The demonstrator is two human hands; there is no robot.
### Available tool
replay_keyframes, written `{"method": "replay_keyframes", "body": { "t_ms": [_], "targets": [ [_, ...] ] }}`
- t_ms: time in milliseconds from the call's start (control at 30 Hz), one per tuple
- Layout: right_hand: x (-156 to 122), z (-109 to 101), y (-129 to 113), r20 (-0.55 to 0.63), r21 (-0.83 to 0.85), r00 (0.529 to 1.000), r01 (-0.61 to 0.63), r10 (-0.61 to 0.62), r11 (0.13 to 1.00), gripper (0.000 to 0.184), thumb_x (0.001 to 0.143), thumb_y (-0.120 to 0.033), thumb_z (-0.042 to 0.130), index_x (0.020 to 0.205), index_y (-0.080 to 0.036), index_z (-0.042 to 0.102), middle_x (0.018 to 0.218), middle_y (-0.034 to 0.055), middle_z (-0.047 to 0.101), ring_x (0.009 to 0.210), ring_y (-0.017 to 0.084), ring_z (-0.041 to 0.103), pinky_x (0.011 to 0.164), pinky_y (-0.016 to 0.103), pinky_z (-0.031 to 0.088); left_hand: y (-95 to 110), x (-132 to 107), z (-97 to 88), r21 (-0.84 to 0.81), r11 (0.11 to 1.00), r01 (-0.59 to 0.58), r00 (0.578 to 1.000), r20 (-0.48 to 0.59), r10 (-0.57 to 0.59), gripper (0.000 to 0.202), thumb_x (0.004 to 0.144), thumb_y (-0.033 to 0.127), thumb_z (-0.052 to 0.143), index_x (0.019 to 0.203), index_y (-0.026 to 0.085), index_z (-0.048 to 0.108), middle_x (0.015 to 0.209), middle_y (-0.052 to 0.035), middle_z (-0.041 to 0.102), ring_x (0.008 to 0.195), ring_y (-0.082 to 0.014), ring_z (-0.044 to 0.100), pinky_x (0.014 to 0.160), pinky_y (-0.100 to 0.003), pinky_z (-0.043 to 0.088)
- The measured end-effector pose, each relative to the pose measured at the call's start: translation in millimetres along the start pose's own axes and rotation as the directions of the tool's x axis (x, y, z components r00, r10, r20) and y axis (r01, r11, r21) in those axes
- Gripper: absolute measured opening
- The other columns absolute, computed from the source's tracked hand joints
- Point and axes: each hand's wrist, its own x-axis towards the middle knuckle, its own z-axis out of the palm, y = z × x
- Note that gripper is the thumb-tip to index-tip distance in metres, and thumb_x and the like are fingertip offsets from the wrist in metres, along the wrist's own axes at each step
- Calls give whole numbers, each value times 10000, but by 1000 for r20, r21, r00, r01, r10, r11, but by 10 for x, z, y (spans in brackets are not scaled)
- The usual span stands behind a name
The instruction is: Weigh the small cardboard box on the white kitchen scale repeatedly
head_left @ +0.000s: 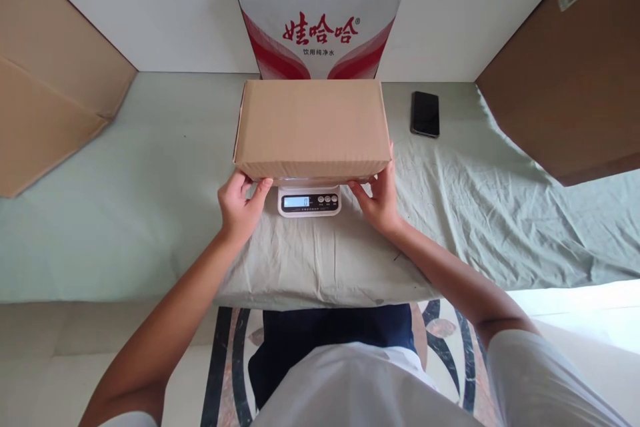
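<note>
Both my hands grip a brown cardboard box [313,123] by its near lower corners. At the left corner, my left hand [241,208] has its thumb along the front edge and its other fingers partly hidden beneath the box. My right hand [379,199] grips the opposite corner in the same way. Under the box's front edge, a small white digital scale [309,211] shows its display, which reads 0, and a few buttons. The box hides the rest of the scale, so I cannot tell whether they touch.
A black phone [425,114] lies to the right on the green cloth [155,213]. Behind the box stands a white and red printed carton [320,30]. Large cardboard pieces flank the surface at left [55,80] and right [575,80].
</note>
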Motion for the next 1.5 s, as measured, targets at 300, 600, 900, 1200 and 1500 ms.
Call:
{"method": "replay_keyframes", "body": {
  "t_ms": [300, 600, 900, 1200, 1500],
  "targets": [
    [7, 98, -14, -66, 86, 994, -81, 87, 993, 972, 1028, -602, 705, 1830, -482, 169, 1800, 105, 417, 1649, 329, 434, 1118, 511, 716, -58, -23, 18, 28, 998, 54, 998, 14, -54, 534, 910, 672, 793, 802, 231, 512, 635, 54, 376, 630, -150, 470, 639, -274, 513],
    [-32, 102, -2, -36, 108, 987, -149, 154, 983, 989, 998, -545, 711, 1832, -467, 186, 1811, 100, 410, 1610, 329, 471, 1150, 532, 705, -132, -40, 5, 64, 995, 80, 997, 16, -81, 600, 917, 771, 755, 836, 236, 496, 666, 53, 367, 633, -148, 437, 612, -272, 447],
    [-23, 88, -70, -29, 110, 984, -173, 177, 979, 972, 1003, -568, 689, 1829, -458, 188, 1786, 110, 429, 1634, 336, 447, 1169, 555, 688, -125, -36, 9, 70, 994, 84, 996, 25, -86, 596, 913, 765, 749, 835, 242, 473, 674, 60, 338, 636, -148, 415, 617, -281, 443],
    [8, 87, -25, -15, 121, 989, -145, 148, 982, 958, 1034, -617, 656, 1829, -495, 135, 1859, 77, 349, 1699, 331, 403, 1219, 556, 662, -100, -48, 17, 32, 995, 95, 995, 10, -95, 521, 901, 679, 784, 866, 234, 515, 692, 47, 381, 676, -168, 492, 668, -303, 517],
    [-5, 59, -29, -8, 135, 990, -137, 139, 981, 993, 1033, -638, 681, 1832, -495, 108, 1858, 97, 353, 1753, 340, 354, 1231, 571, 660, -92, -49, 18, 35, 992, 125, 992, 10, -126, 605, 883, 783, 769, 859, 244, 496, 699, 30, 422, 698, -181, 527, 688, -317, 540]
  ]
}}
